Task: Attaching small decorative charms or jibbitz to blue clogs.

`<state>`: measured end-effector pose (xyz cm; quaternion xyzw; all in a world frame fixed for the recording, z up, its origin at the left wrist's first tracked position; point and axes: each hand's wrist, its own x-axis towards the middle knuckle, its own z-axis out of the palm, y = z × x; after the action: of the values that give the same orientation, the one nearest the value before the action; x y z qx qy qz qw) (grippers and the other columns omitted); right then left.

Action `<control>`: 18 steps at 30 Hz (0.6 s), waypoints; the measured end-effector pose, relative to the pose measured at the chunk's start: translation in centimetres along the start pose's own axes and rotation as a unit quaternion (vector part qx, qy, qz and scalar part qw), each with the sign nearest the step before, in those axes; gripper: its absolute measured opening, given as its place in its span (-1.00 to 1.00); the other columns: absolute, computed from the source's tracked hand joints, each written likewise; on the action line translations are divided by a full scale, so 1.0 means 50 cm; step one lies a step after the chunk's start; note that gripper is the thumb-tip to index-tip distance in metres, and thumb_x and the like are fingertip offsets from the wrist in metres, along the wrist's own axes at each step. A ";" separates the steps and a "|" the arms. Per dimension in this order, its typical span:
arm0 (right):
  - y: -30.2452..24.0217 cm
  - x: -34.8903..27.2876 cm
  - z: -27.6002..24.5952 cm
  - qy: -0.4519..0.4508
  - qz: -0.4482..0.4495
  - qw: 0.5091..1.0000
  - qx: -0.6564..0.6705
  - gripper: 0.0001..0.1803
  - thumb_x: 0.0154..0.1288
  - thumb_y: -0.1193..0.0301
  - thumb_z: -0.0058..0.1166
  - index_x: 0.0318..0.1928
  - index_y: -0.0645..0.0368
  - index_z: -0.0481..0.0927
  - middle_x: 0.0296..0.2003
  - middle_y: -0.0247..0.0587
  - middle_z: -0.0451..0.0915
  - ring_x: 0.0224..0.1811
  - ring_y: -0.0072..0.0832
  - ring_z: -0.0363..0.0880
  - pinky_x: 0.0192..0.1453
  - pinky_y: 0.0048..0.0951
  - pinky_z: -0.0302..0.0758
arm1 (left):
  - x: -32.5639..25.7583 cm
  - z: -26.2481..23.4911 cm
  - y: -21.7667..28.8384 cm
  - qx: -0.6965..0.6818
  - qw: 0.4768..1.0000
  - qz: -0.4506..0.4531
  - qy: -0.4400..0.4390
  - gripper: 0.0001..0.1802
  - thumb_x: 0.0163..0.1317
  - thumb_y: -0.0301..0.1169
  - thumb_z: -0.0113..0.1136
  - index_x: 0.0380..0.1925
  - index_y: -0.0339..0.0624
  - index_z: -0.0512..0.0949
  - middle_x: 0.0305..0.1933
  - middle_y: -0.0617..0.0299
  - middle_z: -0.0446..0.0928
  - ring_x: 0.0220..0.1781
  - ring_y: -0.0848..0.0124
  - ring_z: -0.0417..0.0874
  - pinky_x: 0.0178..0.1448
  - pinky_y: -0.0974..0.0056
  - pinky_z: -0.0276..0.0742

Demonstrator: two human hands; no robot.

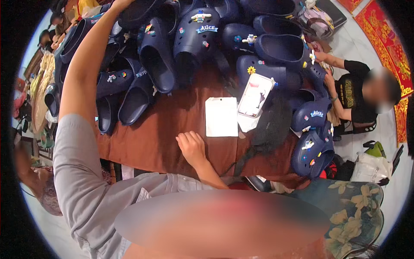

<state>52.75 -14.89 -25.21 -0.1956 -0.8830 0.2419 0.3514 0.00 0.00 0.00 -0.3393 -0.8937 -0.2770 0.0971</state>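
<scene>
My left arm, in a grey sleeve, reaches over the clogs to the top edge. Only a bit of my left hand (122, 3) shows, its fingers cut off. My right hand (192, 147) rests on the brown tablecloth (142, 149), fingers loosely bent and a little apart, holding nothing. To its upper right lies a blank white card (221, 117) with a small hole. A phone (256, 95) with a lit screen lies beside the card, over another white paper (250, 124). Navy clogs with colourful charms ring the far side, including a large clog (196, 34) and an upturned-looking, open-heeled one (158, 64).
A black cloth or bag (272, 125) with a strap lies right of the phone. Stacked clogs (311, 151) line the right edge. A seated person in a black shirt (354, 93) touches clogs there. A floral cushion (353, 216) is at lower right, a white bag (371, 168) on the floor.
</scene>
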 end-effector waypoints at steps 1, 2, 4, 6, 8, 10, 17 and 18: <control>0.000 0.003 -0.004 -0.002 -0.001 1.000 -0.003 -0.86 0.14 0.45 0.18 -0.45 0.16 0.48 -0.49 -0.21 0.46 -0.35 -0.29 0.46 -0.26 -0.30 0.44 | -0.008 0.000 0.018 -0.021 0.999 -0.023 -0.035 -0.35 -0.01 0.08 0.31 -0.25 -0.39 0.63 -0.27 -0.04 0.65 -0.29 0.14 0.67 -0.17 0.14 0.55; 0.000 0.006 -0.006 -0.003 -0.002 1.000 -0.006 -0.86 0.14 0.46 0.17 -0.47 0.16 0.47 -0.50 -0.20 0.44 -0.36 -0.29 0.46 -0.27 -0.31 0.44 | -0.009 0.006 0.033 -0.042 0.995 -0.047 -0.071 -0.35 -0.02 0.05 0.32 -0.28 -0.44 0.62 -0.33 -0.04 0.65 -0.30 0.13 0.67 -0.21 0.13 0.56; -0.001 0.004 -0.013 0.004 -0.024 1.000 -0.002 -0.84 0.14 0.45 0.17 -0.48 0.16 0.45 -0.50 -0.21 0.44 -0.36 -0.29 0.46 -0.27 -0.31 0.43 | 0.063 0.002 -0.080 -0.027 0.996 0.000 -0.086 -0.25 0.01 0.18 0.25 -0.19 -0.40 0.61 -0.27 -0.07 0.64 -0.21 0.07 0.67 -0.10 0.13 0.55; -0.009 0.004 -0.008 0.015 -0.034 0.999 0.001 -0.83 0.13 0.45 0.18 -0.50 0.15 0.44 -0.51 -0.22 0.43 -0.36 -0.29 0.45 -0.28 -0.31 0.43 | 0.085 -0.013 -0.112 -0.010 0.992 0.053 -0.112 -0.15 0.04 0.31 0.17 -0.09 -0.36 0.59 -0.21 -0.10 0.63 -0.13 0.02 0.68 0.00 0.12 0.55; -0.012 -0.001 -0.003 0.004 -0.032 0.999 -0.009 -0.81 0.13 0.43 0.18 -0.51 0.13 0.42 -0.51 -0.23 0.43 -0.37 -0.30 0.45 -0.28 -0.30 0.42 | 0.081 -0.023 -0.090 0.066 0.991 0.044 -0.108 -0.22 0.06 0.21 0.22 -0.06 -0.36 0.57 -0.19 -0.11 0.63 -0.13 0.01 0.67 -0.01 0.11 0.55; -0.008 -0.001 -0.002 0.009 -0.036 0.999 -0.008 -0.81 0.13 0.43 0.17 -0.52 0.13 0.42 -0.51 -0.23 0.43 -0.37 -0.30 0.44 -0.27 -0.29 0.41 | 0.071 -0.058 -0.066 0.142 0.985 0.027 -0.094 -0.28 0.08 0.10 0.27 -0.04 -0.36 0.55 -0.18 -0.13 0.62 -0.14 0.00 0.67 -0.03 0.10 0.55; -0.002 0.000 0.001 0.004 -0.038 0.999 -0.018 -0.86 0.12 0.43 0.18 -0.48 0.15 0.48 -0.48 -0.19 0.49 -0.34 -0.26 0.48 -0.24 -0.27 0.44 | -0.091 -0.144 0.075 0.169 0.984 0.056 -0.029 -0.43 -0.02 -0.01 0.31 -0.39 -0.44 0.60 -0.35 -0.14 0.62 -0.31 0.08 0.67 -0.24 0.10 0.56; -0.002 0.000 0.003 0.007 -0.037 0.999 -0.010 -0.85 0.13 0.43 0.18 -0.48 0.16 0.48 -0.48 -0.19 0.49 -0.33 -0.25 0.48 -0.23 -0.26 0.45 | -0.115 -0.153 0.085 0.169 0.984 0.053 -0.028 -0.43 -0.02 -0.01 0.31 -0.39 -0.44 0.60 -0.35 -0.14 0.62 -0.31 0.08 0.67 -0.24 0.10 0.56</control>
<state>52.63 -15.01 -25.26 -0.1675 -0.8897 0.2187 0.3642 6.99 -4.87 6.08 -0.3723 -0.9108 -0.1073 0.1427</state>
